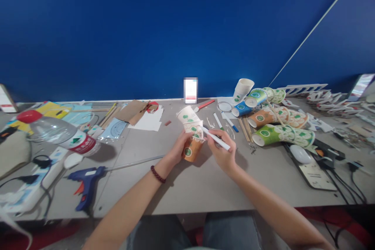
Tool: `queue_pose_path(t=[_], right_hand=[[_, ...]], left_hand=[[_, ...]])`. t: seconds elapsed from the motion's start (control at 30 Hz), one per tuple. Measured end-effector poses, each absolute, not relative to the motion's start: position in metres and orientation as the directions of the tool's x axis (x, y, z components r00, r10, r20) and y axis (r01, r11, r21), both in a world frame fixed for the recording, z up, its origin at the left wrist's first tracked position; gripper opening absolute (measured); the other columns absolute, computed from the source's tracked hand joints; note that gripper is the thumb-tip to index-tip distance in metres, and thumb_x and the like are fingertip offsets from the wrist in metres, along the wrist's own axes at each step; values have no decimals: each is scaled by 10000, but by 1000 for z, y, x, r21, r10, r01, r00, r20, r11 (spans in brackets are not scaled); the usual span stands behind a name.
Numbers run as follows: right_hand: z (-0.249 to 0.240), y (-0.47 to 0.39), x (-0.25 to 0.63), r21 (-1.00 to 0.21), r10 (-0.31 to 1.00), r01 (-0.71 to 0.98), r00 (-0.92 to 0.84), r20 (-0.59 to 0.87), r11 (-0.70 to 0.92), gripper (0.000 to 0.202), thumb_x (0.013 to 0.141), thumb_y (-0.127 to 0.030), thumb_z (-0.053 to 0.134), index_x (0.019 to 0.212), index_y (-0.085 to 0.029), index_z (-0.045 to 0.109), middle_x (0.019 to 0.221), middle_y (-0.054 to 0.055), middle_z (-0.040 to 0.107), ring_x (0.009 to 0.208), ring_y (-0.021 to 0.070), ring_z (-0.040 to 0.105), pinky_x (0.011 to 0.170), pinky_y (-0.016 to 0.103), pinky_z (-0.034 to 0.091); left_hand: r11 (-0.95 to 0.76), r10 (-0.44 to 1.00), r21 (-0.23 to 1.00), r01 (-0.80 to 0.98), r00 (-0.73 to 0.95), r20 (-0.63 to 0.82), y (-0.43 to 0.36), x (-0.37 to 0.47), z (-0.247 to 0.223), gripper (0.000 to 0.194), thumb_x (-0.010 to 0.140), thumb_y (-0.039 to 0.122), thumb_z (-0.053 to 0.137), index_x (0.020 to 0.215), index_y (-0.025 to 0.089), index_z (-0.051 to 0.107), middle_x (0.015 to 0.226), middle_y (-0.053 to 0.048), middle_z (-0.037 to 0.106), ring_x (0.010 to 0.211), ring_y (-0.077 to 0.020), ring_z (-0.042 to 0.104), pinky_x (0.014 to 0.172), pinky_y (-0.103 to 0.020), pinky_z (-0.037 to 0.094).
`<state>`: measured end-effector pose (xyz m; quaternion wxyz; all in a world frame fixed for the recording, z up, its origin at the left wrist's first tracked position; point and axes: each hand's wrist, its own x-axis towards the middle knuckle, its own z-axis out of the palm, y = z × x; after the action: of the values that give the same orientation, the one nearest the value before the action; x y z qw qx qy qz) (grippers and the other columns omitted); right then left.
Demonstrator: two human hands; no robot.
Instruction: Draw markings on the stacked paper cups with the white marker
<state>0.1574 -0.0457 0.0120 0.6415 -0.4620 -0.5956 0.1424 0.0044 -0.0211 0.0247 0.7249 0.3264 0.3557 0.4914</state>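
Note:
My left hand (178,148) is wrapped round a joined paper cup piece (192,151), orange at its lower end with white, green-printed cup parts bent away above it. Between the fingers of my right hand (223,150) is a white marker pen (218,141), its tip end against or very close to the white part of the cups. Which of the two I cannot tell. Similar joined cup pieces in green (263,136), orange (263,117) and blue (241,108) lie to the right.
A blue glue gun (88,181) and a red-capped water bottle (67,134) lie at left, near a power strip (38,181). Behind my hands a phone (191,90) stands against the blue wall. Stacked paper cups (243,89), pens (218,121) and a white mouse (300,154) are at right.

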Motion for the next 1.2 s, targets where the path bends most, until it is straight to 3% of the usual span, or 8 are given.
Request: queue_pose_path(t=[0.67,1.2], right_hand=[[1,-42,161,-808,773,293,254,581,511,66,849,-250,677,887,-206,647,815,36,703,676,184,717,666,347,637],[-4,-40,163,-777,753,313,223,619,546,69,814,-189,656,856,-220,611,818,26,707,734,204,734,677,355,630]], left_hand=[[277,951,835,-475,261,-167,-16,1,13,368,756,355,723,1074,175,673,1052,-79,754,945,-251,708,828,-336,514],[286,950,839,-463,254,-184,-15,2,14,354,729,376,726,1009,163,685,977,-82,755,890,-248,706,791,-328,515]])
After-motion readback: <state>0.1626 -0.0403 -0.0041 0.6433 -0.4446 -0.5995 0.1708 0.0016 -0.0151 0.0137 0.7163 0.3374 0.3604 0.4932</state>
